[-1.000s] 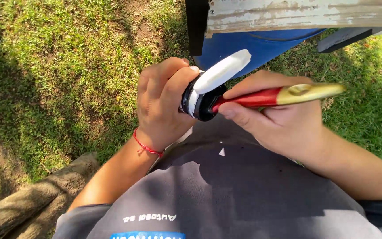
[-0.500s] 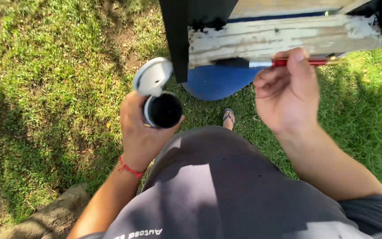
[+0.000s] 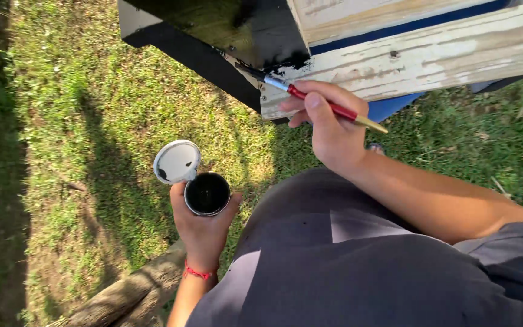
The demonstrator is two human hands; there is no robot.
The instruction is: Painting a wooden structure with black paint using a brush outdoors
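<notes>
R hand (image 3: 334, 130) is clenched in a pen-type grip on a thin paintbrush (image 3: 325, 104), red handle w/ a gold tail end. Brush's long axis runs on a slant: bristle tip points up and to the person's left, pale tail sticks out down and to their right, past the knuckles. Tip sits right on the wooden box (image 3: 394, 48), at the line where the wet black coat meets the worn whitish boards w/ a blue stripe. So the box lies ahead of and above the fingers, and the bare wood runs off to the right of the tip, black part to the left of it.

L hand (image 3: 204, 227) is well below the box and out to the left of the brush tip, over the grass (image 3: 92, 109). Its fingers are wrapped round a small paint pot (image 3: 207, 194), held upright, black paint showing inside. The round white lid (image 3: 177, 161) is pinned against the pot's rim on the side away from the box corner, tilted up, a black smear on it. Red string bracelet (image 3: 198, 274) on that wrist.

R hand is clearly the nearer one to the box; pot is apart from the brush, down-left of it. A log (image 3: 128, 297) lies on the ground below the L hand, far side from the box.
</notes>
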